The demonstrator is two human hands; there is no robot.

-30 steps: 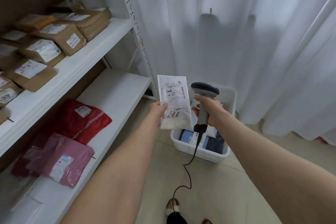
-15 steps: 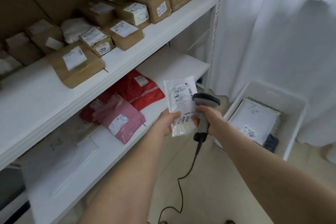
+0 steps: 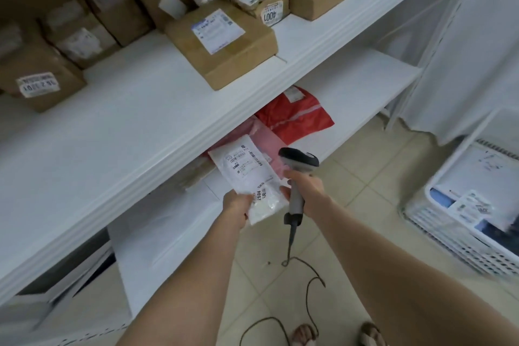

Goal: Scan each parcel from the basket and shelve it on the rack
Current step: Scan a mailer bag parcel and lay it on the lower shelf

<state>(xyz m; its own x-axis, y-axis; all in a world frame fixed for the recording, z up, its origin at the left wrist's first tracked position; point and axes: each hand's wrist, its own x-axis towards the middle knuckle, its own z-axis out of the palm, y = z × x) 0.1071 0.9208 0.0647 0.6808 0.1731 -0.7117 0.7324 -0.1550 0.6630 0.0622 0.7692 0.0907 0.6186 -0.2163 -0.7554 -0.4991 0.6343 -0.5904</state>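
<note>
Parcel point(image 3: 248, 177) pinched at bottom edge by left hand point(image 3: 235, 206), held before rack point(image 3: 168, 239) lower shelf; right hand point(image 3: 304, 191) fingers curled round scanner point(image 3: 298, 161). Shelving step, seemingly; next needs a forward reach onto bare shelf.

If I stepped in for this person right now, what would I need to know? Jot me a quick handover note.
Left hand holds a white parcel by its lower end. Right hand grips the scanner beside it.
Both are before the rack's lower shelf, near the pink bag and red bag. Boxes sit on the upper shelf.
Done: several parcels shelved; whether this one is scanned, cannot tell.
Left: shelve it, then work through the parcels in the basket.
</note>
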